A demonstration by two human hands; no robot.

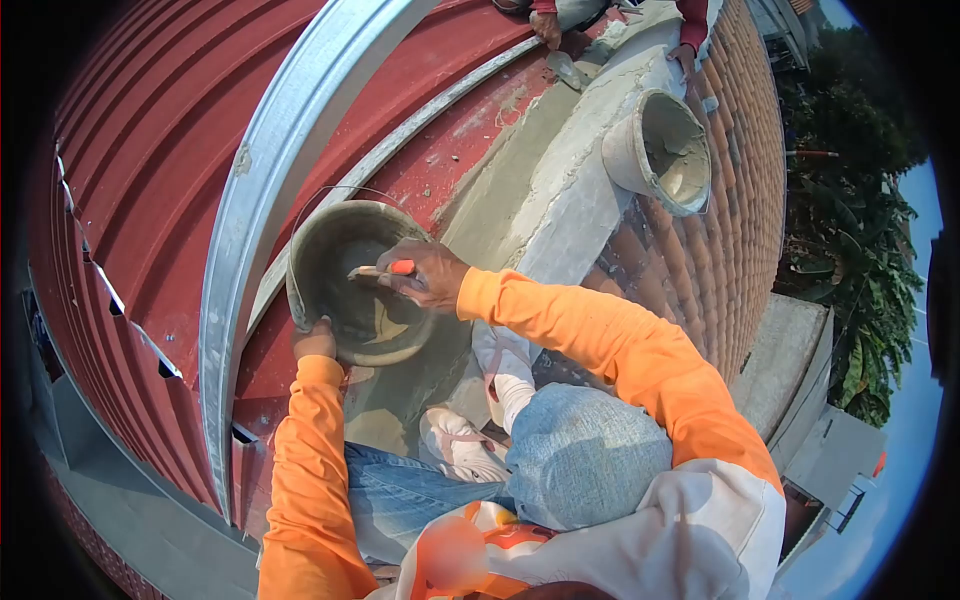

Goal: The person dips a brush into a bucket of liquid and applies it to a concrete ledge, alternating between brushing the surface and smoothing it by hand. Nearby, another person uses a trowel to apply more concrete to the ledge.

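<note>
My right hand [432, 274] is closed round the orange handle of a tool [400, 268], held over the inside of a cement-stained bucket [412, 345]. Part of the tool's blade shows near the fingers. At the bucket's lower left rim, my left hand [316, 340] grips the edge. Some wet grey mix lies inside the tilted bucket. It rests between the red roof sheet and a strip of grey mortar [480, 225], close to my feet.
A curved metal beam [262, 160] arches on the left over red roofing [150, 190]. A second bucket [622, 155] with mortar stands on the ledge beside orange roof tiles [740, 170]. At the top, a co-worker's hand [546, 30] holds a trowel [565, 70].
</note>
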